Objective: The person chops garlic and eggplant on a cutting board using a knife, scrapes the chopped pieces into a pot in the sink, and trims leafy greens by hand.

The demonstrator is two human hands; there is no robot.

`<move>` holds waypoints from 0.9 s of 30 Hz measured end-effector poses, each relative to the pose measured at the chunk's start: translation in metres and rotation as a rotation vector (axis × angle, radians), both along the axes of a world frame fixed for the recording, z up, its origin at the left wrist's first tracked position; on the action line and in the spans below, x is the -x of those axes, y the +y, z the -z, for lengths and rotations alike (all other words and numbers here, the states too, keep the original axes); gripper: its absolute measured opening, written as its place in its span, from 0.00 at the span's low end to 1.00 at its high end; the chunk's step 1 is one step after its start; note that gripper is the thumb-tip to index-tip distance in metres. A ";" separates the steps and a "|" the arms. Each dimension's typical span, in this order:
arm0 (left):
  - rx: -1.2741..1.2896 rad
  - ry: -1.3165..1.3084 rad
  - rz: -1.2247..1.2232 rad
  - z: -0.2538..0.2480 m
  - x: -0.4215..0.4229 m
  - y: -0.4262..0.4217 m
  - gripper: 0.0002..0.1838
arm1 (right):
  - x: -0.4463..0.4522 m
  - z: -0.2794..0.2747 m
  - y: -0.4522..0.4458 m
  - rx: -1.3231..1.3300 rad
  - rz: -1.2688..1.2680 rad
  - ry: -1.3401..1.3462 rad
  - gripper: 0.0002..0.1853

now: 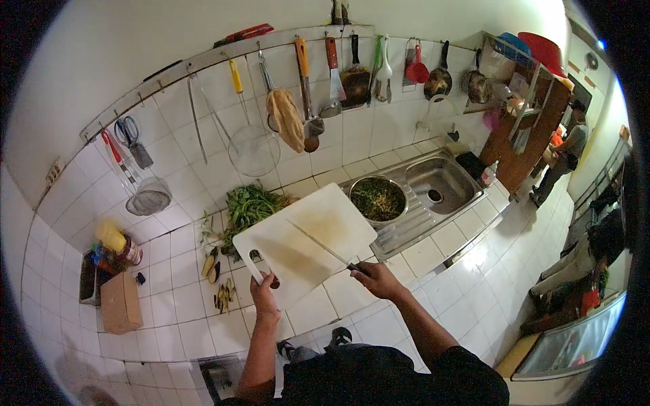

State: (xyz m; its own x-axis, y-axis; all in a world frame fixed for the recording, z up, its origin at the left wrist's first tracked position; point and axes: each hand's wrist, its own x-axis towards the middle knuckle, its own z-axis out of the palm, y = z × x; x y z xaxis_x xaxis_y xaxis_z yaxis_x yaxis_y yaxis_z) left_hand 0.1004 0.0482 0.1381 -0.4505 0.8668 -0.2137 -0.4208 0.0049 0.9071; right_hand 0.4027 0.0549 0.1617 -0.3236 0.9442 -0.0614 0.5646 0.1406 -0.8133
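Observation:
My left hand (pixel 265 295) grips a white cutting board (pixel 332 223) at its handle-hole corner, holding it tilted above the counter. In my right hand (pixel 376 279) is a knife (pixel 318 242), its blade lying across or just over the board's stained face; whether it touches I cannot tell. Just beyond the board's right edge, a metal pot (pixel 378 199) of chopped greens stands on the sink's drainboard. Leafy greens (pixel 249 211) lie behind the board, partly hidden by it. Eggplant pieces (pixel 212 265) and cut strips (pixel 225 296) rest on the tiles to the left.
A steel sink (pixel 443 186) is at the right, with a bottle (pixel 489 174) beside it. Utensils, strainers (pixel 254 150) and pans hang along the wall. At far left stands a cardboard box (pixel 121 303). Another person (pixel 572 152) stands at the far right.

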 end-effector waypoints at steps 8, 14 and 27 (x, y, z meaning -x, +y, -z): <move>-0.090 0.046 0.121 -0.012 -0.036 0.062 0.08 | -0.075 0.042 0.108 -0.244 0.537 -0.152 0.27; -0.120 0.126 0.191 -0.039 -0.079 0.095 0.10 | -0.093 -0.004 0.096 0.156 0.533 0.367 0.22; -0.103 0.206 0.202 -0.009 -0.099 0.115 0.13 | -0.091 0.023 0.082 -0.076 0.570 0.334 0.23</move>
